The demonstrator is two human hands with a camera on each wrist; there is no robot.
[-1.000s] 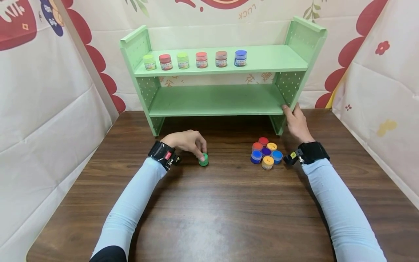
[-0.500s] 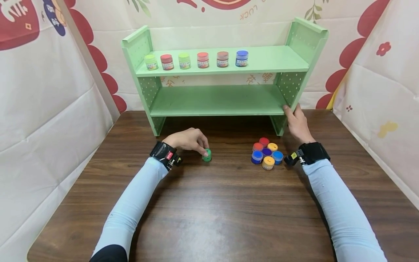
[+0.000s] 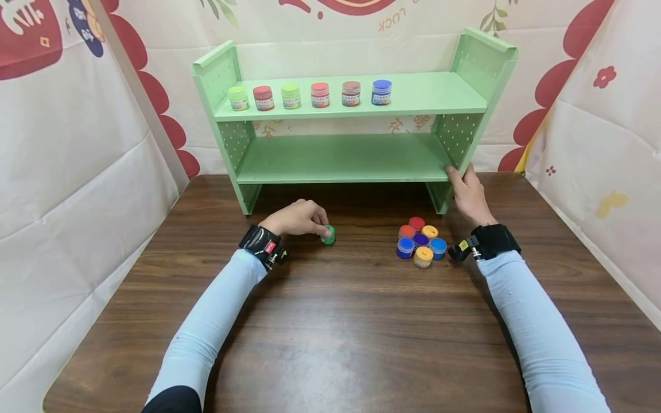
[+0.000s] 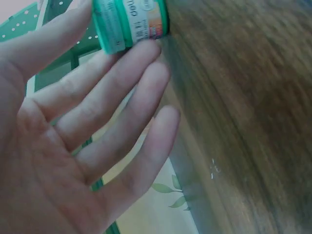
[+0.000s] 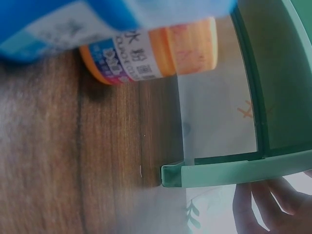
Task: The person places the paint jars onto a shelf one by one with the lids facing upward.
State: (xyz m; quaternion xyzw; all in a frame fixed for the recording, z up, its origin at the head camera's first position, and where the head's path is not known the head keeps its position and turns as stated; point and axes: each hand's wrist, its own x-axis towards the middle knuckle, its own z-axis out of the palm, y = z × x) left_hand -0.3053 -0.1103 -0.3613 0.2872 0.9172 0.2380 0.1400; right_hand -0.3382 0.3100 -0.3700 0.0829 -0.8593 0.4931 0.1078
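Below the front of a green two-tier shelf [image 3: 341, 159], my left hand [image 3: 295, 219] pinches a small green paint jar [image 3: 329, 235] between thumb and fingertips. In the left wrist view the green jar [image 4: 131, 24] is cut off by the top edge, its base at the wood; the other fingers spread loosely below it. My right hand [image 3: 470, 198] grips the lower right side of the shelf. The right wrist view catches its fingers [image 5: 263, 204] against the shelf's green side panel [image 5: 229, 171].
Several paint jars with red, yellow, purple and blue lids cluster left of the right wrist, including a yellow jar [image 3: 423, 257] and a blue jar [image 3: 405, 248]. More jars line the upper tier, ending in a blue one [image 3: 381, 92]. Printed cloth [image 3: 77, 201] hangs around the wooden table [image 3: 320, 321].
My left hand has moved the green paint jar away from me towards the shelf, and slightly right. The right hand keeps its place on the shelf side.
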